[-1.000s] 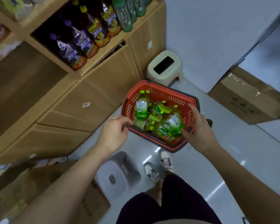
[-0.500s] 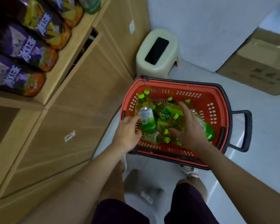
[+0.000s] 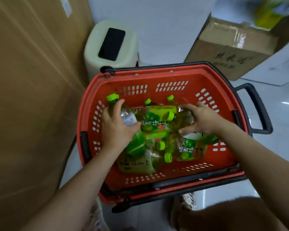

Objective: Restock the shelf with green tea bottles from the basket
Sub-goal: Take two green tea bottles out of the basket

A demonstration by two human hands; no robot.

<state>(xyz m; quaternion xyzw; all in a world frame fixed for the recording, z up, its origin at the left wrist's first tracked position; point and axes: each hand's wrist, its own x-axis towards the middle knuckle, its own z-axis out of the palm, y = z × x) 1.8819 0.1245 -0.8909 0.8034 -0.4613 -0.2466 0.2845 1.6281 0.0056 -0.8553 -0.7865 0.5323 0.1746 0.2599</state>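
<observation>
A red plastic basket (image 3: 157, 77) with black handles sits on the floor below me, holding several green tea bottles with lime caps. My left hand (image 3: 114, 129) is wrapped around one bottle (image 3: 135, 144) at the basket's left side, its cap pointing away from me. My right hand (image 3: 202, 119) is closed over another bottle (image 3: 182, 119) at the right, fingers curled around its body. More bottles (image 3: 188, 150) lie flat under and between my hands. The shelf itself is out of view.
The wooden cabinet front (image 3: 32, 97) fills the left side. A cream plastic stool (image 3: 110, 47) stands just beyond the basket. A taped cardboard box (image 3: 232, 50) sits at the back right on the pale floor. My shoes and knee show at the bottom.
I have leaned down closer to the basket, and the shelf has left the view. Both hands moved from the basket's rim onto bottles and closed around them.
</observation>
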